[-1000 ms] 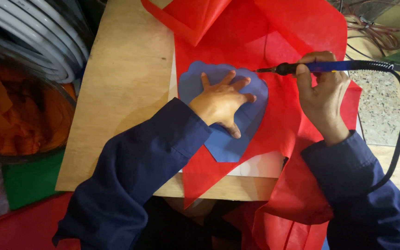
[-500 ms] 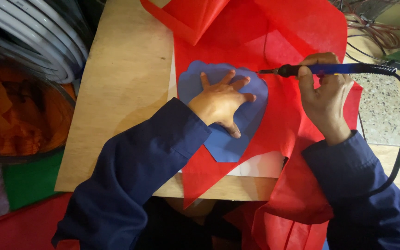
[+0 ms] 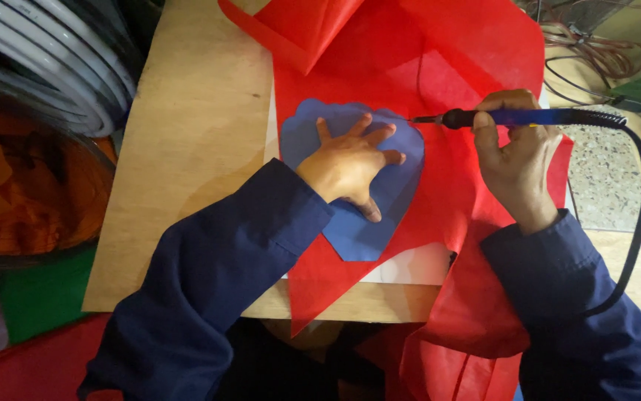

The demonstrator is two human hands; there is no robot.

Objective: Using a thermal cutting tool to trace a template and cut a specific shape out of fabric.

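Note:
My left hand (image 3: 350,165) lies flat with fingers spread on a blue shell-shaped template (image 3: 357,223). The template rests on red fabric (image 3: 454,193) spread over a wooden board (image 3: 187,148). My right hand (image 3: 513,160) grips a blue-handled soldering iron (image 3: 528,117) held level, its dark tip touching the red fabric at the template's upper right edge. A black cord (image 3: 636,223) runs from the iron's handle down past my right sleeve.
A round tub of orange fabric (image 3: 23,193) sits at the left, with white coiled hoses (image 3: 46,52) above it. Green and red cloth (image 3: 38,312) lies at the lower left. A speckled stone slab (image 3: 602,186) and tangled wires (image 3: 595,52) are on the right.
The iron's tip has slid a little along the template's upper right edge. My left hand stays pressed on the template.

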